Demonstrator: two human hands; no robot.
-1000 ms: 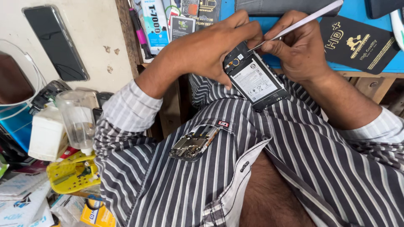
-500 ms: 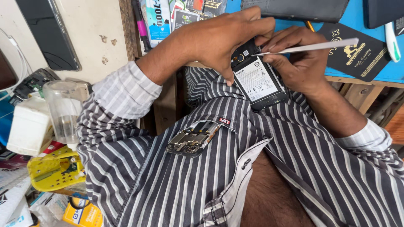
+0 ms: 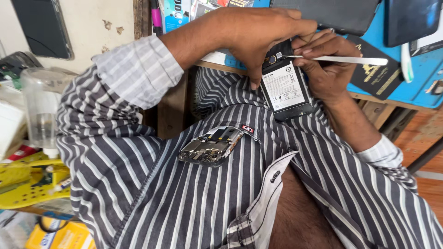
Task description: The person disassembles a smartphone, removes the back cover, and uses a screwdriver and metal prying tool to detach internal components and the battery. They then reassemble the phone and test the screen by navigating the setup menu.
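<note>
Opened phone [image 3: 287, 90], back cover off, battery exposed: grasped in left hand [image 3: 258, 34] over the lap. Right hand [image 3: 325, 64] pinches white spudger [image 3: 341, 59], tip beside camera module. Step: prying; calls for steadiness. Circuit board [image 3: 211, 146] rests on striped shirt [image 3: 152, 193].

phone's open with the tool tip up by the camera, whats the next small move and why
Probably ease the white tool in the right hand a little further along the top edge of the opened phone, since its tip sits beside the camera ring while the left hand steadies the phone.
</note>
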